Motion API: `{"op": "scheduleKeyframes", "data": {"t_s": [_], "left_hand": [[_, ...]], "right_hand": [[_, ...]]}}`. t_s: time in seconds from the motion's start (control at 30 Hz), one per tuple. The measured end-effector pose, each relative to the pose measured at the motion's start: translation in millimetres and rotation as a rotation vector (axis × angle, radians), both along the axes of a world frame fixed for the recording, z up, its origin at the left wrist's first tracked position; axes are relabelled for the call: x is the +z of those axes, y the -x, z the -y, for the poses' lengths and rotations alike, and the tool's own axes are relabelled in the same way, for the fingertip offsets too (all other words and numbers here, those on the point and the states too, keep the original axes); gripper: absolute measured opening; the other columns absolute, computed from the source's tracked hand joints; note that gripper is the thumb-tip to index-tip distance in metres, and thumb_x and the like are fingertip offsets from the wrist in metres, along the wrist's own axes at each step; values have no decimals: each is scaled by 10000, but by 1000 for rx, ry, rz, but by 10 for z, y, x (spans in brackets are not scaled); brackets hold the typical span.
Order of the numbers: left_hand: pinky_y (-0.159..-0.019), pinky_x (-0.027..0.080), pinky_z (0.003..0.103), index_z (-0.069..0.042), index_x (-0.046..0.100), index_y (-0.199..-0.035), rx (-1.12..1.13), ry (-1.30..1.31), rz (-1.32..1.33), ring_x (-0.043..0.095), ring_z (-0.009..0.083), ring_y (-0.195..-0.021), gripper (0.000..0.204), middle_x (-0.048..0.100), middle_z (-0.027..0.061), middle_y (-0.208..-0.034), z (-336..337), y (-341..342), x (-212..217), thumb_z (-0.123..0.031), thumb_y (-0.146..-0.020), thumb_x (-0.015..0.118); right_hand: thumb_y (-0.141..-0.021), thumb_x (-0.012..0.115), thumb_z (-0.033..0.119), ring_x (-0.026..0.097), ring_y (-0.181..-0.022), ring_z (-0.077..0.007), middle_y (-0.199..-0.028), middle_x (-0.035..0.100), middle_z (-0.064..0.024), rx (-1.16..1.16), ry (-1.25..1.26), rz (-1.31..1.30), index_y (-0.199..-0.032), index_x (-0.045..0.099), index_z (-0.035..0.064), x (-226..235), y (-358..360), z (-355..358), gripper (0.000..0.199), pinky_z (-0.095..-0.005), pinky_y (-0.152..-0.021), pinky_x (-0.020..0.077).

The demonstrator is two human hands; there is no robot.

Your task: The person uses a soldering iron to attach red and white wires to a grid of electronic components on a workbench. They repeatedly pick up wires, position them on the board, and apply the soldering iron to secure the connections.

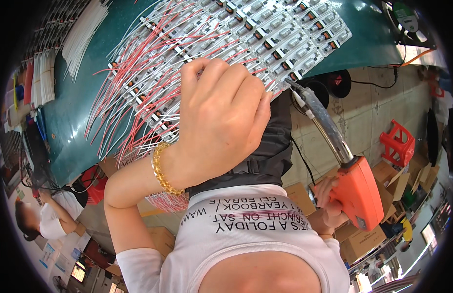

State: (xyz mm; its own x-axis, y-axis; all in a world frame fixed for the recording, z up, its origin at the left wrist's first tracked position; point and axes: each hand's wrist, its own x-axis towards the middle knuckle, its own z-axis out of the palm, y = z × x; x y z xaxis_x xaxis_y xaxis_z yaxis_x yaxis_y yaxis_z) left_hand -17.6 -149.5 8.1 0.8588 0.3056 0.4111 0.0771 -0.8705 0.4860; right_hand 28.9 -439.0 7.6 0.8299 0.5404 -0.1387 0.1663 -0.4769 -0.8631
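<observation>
My left hand (224, 110), with a yellow beaded bracelet (164, 171) at the wrist, is closed over a panel of small circuit boards (304, 36). Its fingers are curled down, and the fingertips and whatever they pinch are hidden beneath the hand. Red and white wires (131, 93) fan out from the boards to the left of it. In my right hand (329, 198) is an orange soldering gun (361, 193), gripped at the handle. Its long metal barrel slants up and left, and the tip is at the lower right edge of the panel, just right of my left hand.
A green tabletop (72, 119) carries the panel. Bundled white wires (84, 31) lie at the far left. A black cable (375, 84) runs by the table's right edge. A red stool (398, 143) and cardboard boxes (358, 246) stand right. Another person (60, 212) sits left.
</observation>
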Motion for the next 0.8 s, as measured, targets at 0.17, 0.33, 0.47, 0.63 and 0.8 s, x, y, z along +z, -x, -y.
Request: {"op": "scheduleKeyframes", "data": {"t_s": [0.17, 0.33, 0.47, 0.63, 0.8], "left_hand": [[-758, 374, 376, -63, 579, -692, -2, 13, 4, 529, 256, -718, 168, 525, 49, -686, 20, -25, 3, -9, -683, 737], [-780, 413, 385, -56, 604, -713, -17, 2, -58, 554, 248, -711, 148, 562, 46, -686, 36, -15, 43, 1, -683, 737], [-789, 492, 384, -32, 657, -793, -1, -59, 79, 622, 216, -684, 110, 642, 51, -745, -131, 62, 197, 47, -734, 707], [-675, 524, 276, 8, 668, -865, 246, 128, 30, 645, 107, -679, 95, 670, 43, -749, -547, 16, 420, 77, -801, 663], [-536, 454, 289, 27, 653, -803, 235, 445, -58, 624, 174, -580, 143, 657, 106, -677, -1123, -354, 388, -113, -823, 675]], "right_hand": [[-862, 549, 617, 470, -591, -165, -687, 521, -18, 5, -235, -91, -925, 535, 20, -64, -13, 33, 601, -304, -589, 387], [-865, 626, 517, 432, -423, -108, -521, 459, 26, -22, -521, -201, -1245, 444, -51, -48, -69, -262, 708, -269, -475, 393], [-864, 629, 510, 425, -412, -105, -519, 460, 16, -6, -586, -145, -1274, 429, -68, -111, -291, -343, 736, -259, -469, 387], [-866, 622, 518, 426, -412, -94, -524, 460, 8, -19, -521, 25, -1289, 417, -93, -2, -651, -571, 772, -246, -463, 378], [-865, 612, 535, 426, -412, -84, -523, 455, 11, 11, -477, 237, -1264, 429, -124, 86, -1044, -879, 792, -234, -447, 365]]}}
